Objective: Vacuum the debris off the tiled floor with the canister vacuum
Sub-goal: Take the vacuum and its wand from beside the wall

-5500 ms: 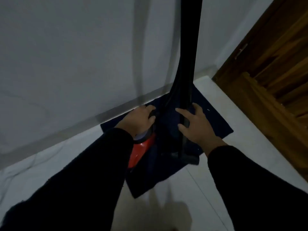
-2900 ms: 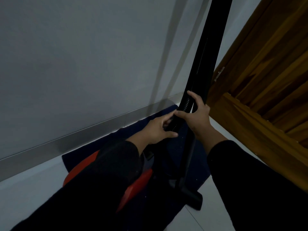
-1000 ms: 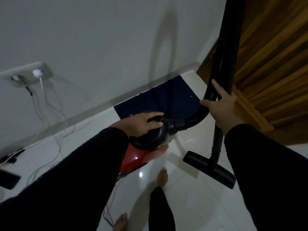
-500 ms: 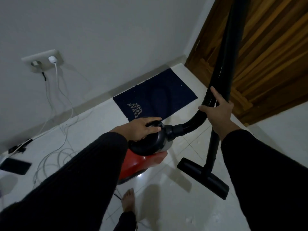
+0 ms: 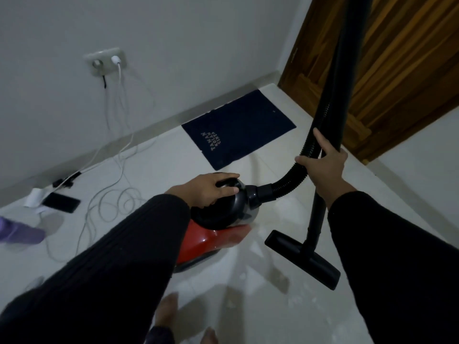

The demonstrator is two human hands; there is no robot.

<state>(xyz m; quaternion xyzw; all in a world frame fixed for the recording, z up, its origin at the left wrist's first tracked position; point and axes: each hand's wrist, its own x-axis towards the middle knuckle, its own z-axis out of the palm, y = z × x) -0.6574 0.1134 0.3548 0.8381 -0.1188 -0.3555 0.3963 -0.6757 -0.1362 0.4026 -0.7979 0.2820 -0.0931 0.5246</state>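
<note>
The red and black canister vacuum (image 5: 211,239) is in the middle of the view, above the pale tiled floor (image 5: 260,306). My left hand (image 5: 211,188) grips the black handle on its top. A ribbed black hose (image 5: 290,177) curves from the canister's front up to my right hand (image 5: 323,165), which is closed around the hose and the upright black wand (image 5: 342,83). The flat black floor nozzle (image 5: 303,259) sits at the wand's lower end, to the right of the canister. Faint pale specks lie on the tiles below the nozzle.
A dark blue mat (image 5: 238,127) lies by the wall, next to a wooden door (image 5: 402,65). White cables (image 5: 111,189) trail from a wall socket (image 5: 106,61) across the floor at left, near a black phone (image 5: 60,202) and a purple slipper (image 5: 17,232). My bare feet (image 5: 169,311) are at the bottom.
I have carried the canister off the mat and back into the room, with the wand and nozzle alongside. The view has swung left, bringing the socket, cables, phone and slipper into sight.
</note>
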